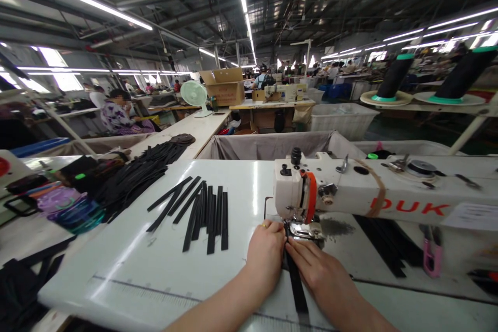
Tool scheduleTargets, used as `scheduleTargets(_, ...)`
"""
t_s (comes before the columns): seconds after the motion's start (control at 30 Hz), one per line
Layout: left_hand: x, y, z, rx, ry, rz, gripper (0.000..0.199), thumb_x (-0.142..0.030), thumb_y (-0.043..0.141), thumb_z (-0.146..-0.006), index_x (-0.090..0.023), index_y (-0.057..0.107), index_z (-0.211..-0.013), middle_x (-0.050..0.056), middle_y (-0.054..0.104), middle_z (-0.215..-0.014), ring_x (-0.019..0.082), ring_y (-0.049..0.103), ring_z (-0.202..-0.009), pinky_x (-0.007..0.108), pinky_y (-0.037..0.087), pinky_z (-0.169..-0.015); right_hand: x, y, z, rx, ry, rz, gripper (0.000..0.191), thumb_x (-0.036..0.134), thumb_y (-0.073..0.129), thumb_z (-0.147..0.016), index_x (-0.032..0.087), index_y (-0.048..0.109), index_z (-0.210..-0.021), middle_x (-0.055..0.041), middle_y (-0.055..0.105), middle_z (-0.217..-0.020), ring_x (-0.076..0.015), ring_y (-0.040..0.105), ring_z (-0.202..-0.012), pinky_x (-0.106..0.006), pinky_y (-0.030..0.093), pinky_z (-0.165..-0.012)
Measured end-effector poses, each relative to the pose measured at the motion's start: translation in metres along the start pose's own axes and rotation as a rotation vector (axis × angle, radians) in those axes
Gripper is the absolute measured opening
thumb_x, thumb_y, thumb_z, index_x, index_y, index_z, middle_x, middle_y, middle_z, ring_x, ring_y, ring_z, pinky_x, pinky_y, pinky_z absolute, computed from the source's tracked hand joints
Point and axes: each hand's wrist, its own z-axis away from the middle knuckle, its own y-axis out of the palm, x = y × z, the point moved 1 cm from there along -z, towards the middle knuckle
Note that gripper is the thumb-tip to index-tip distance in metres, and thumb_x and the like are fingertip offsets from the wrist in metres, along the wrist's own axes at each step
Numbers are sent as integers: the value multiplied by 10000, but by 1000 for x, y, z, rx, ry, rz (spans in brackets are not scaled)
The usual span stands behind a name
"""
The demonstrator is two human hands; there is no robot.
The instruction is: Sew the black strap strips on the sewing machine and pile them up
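Observation:
A black fabric strap runs along the white sewing table and up under the steel presser foot of a white industrial sewing machine. My left hand and my right hand press together on the strap just in front of the foot. A neat fan of cut black strips lies on the table to my left. Beyond it sits a heap of black strips. The needle area is partly hidden by the machine head.
Pink thread snips and more black strips lie to the right of the machine. Black thread cones stand behind it. A fabric-lined bin sits beyond the table, and a seated co-worker works at the far left.

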Motion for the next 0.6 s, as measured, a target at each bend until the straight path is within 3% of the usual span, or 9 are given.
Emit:
scheduleTargets(0.17, -2, -3, -2, -29, 5, 70, 267, -128, 420, -913, -201, 666, -837, 86, 652, -950, 230, 557, -897, 395, 460, -872, -4, -7, -3, 2, 3, -39, 445, -31, 375, -807, 126, 606, -1154, -104, 676, -1086, -203, 631, -996, -321, 543, -842)
scheduleTargets(0.3, -3, -4, 1, -34, -4, 79, 264, -100, 415, -898, -195, 657, -854, 79, 653, -964, 228, 554, -907, 403, 463, -889, -7, -17, 0, 43, -16, -197, 363, 22, 426, -822, 181, 638, -1070, -74, 677, -1048, -188, 625, -967, -311, 524, -855)
scheduleTargets(0.6, -5, -11, 2, 15, -27, 108, 217, -97, 448, -903, -161, 651, -862, 75, 662, -1057, 227, 542, -960, 388, 475, -899, -10, -27, -2, 114, 31, -372, 274, 72, 465, -831, 218, 676, -927, -44, 667, -925, -175, 606, -891, -306, 503, -822)
